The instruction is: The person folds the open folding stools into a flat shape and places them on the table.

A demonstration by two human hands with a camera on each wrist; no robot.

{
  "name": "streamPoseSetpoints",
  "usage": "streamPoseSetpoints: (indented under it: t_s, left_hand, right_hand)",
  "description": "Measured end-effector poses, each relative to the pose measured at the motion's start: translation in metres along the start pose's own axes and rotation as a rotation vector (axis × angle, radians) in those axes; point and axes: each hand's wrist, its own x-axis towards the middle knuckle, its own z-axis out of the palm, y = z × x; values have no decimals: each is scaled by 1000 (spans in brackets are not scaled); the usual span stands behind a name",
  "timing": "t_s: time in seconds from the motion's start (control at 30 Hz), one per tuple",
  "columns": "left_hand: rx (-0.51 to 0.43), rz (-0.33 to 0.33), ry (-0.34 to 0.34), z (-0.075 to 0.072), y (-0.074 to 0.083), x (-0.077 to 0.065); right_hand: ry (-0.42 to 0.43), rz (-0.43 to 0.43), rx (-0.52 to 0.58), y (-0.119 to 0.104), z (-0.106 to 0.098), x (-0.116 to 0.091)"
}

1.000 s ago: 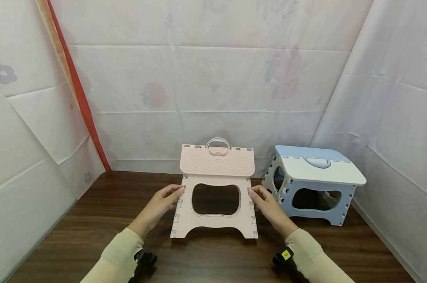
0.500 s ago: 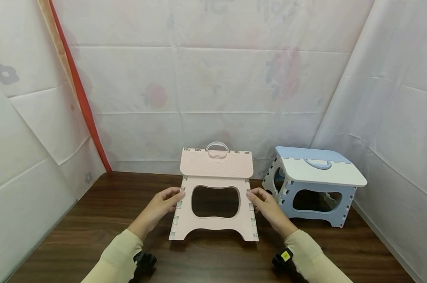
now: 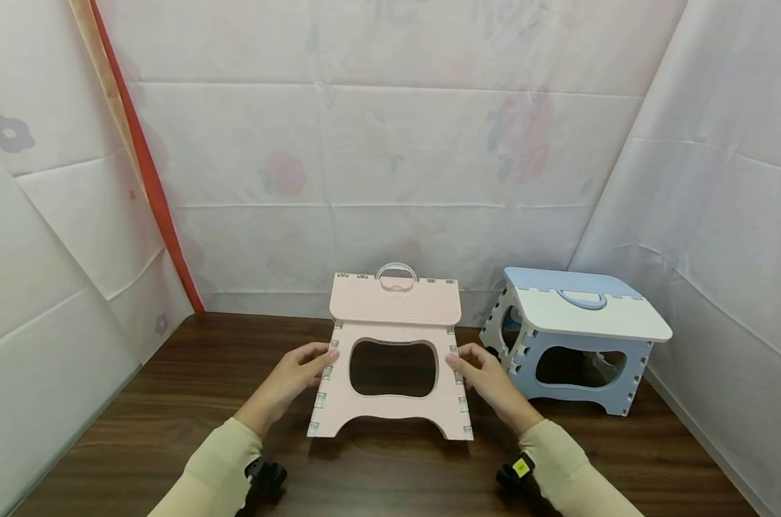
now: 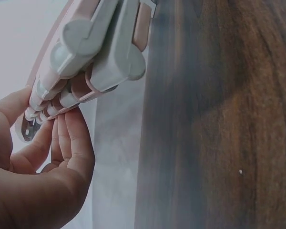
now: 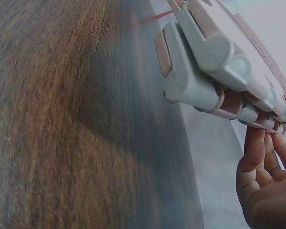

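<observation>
A pale pink folding step stool (image 3: 393, 406) is held up in front of me in the head view, its legs folded close together and its top panel (image 3: 395, 301) tipped upward with a clear carry handle (image 3: 396, 268) above it. My left hand (image 3: 294, 372) pinches its left edge, thumb on the front and fingers behind. On the opposite edge my right hand (image 3: 488, 375) grips the same way. Both wrist views show the hinged grey-and-pink side edges, with the leg ends (image 4: 115, 62) raised over the table and a narrow gap between the folded layers.
A blue and white folding stool (image 3: 578, 359) stands unfolded at the right on the dark wooden table (image 3: 190, 402). White printed cloth (image 3: 390, 158) hangs behind and along both sides, with a red strip (image 3: 144, 172) at the left corner.
The pink stool has come down slightly and its top leans a little farther back. My right thumb has shifted slightly inward and down along the edge. The blue stool stays put.
</observation>
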Motion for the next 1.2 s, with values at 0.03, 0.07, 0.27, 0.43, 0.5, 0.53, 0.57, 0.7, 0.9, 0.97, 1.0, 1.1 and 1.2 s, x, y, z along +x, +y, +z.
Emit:
streamPoseSetpoints:
  t_s: [0.03, 0.07, 0.27, 0.43, 0.5, 0.53, 0.57, 0.7, 0.9, 0.97, 1.0, 1.1, 1.2]
  left_hand:
    - [3, -2, 1, 0, 0, 0]
    - [8, -3, 2, 0, 0, 0]
    - [30, -8, 0, 0, 0, -1]
    - [31, -13, -5, 0, 1, -2]
    - [32, -18, -4, 0, 1, -2]
    - [31, -21, -5, 0, 1, -2]
    - [32, -24, -5, 0, 1, -2]
    - [42, -37, -7, 0, 0, -2]
    - [36, -46, -33, -1, -2, -2]
    - [38, -52, -40, -2, -3, -2]
    - [39, -55, -43, -2, -3, -2]
    - [43, -60, -47, -2, -4, -2]
    - [42, -65, -47, -2, -4, -2]
  right_hand:
    - [1, 2, -2, 0, 0, 0]
    - [1, 4, -3, 0, 0, 0]
    - [3, 10, -3, -1, 0, -1]
    - [1, 8, -8, 0, 0, -2]
    - [-3, 11, -11, 1, 0, -2]
    - [-4, 15, -12, 1, 0, -2]
    - [-6, 18, -14, 0, 0, -2]
    - [-7, 28, -23, 2, 0, -2]
    - [-5, 48, -37, 4, 1, -3]
    - [-8, 49, -43, 4, 1, -3]
    - [-9, 49, -48, 4, 1, -4]
    - [-15, 49, -52, 5, 1, -4]
    - [-21, 48, -51, 5, 1, -4]
